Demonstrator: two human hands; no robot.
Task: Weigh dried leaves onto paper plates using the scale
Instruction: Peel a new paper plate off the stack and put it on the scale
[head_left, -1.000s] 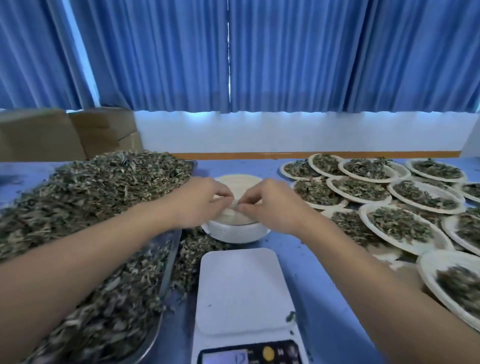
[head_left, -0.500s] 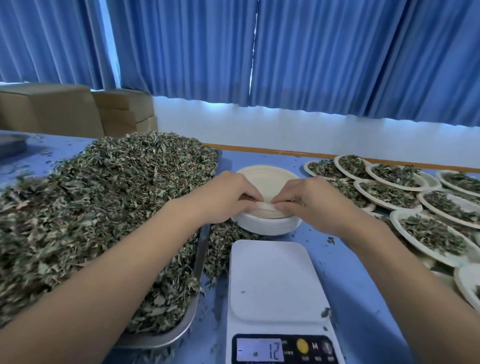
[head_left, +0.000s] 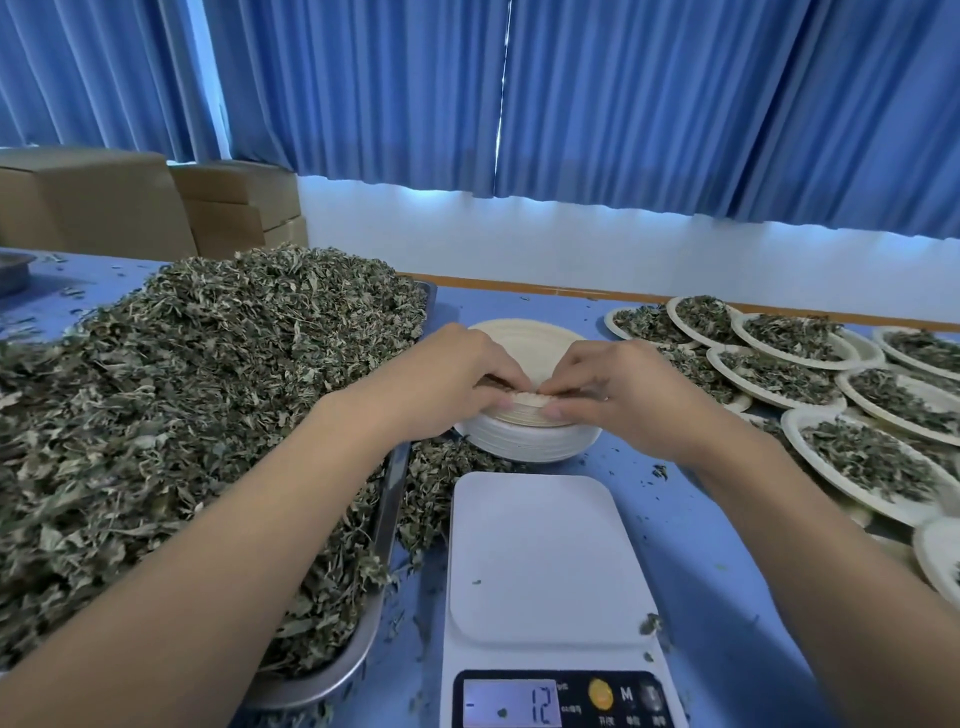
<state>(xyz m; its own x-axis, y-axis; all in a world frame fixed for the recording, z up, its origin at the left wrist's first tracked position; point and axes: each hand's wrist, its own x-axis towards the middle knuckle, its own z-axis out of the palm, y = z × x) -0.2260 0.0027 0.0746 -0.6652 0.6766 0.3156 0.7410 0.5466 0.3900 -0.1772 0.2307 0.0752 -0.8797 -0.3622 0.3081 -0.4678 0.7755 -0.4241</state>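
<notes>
I see blue curtains (head_left: 675, 104) across the top. Brown cardboard boxes (head_left: 104, 208) sit at the upper left. A white wall (head_left: 519, 249) shows under the curtains. My table (head_left: 717, 623) is blue.

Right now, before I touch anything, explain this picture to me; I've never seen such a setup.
No machine here: one camera worn on a person's head looks down at their two bare hands. The left hand and right hand both pinch the near rim of the top plate on a stack of pale round paper plates; that is the only grip. Nearer lies a flat white digital scale, holding no plate. Left, a metal tray is heaped with dried green leaves; right, leaf-filled paper plates sit on the blue table.
</notes>
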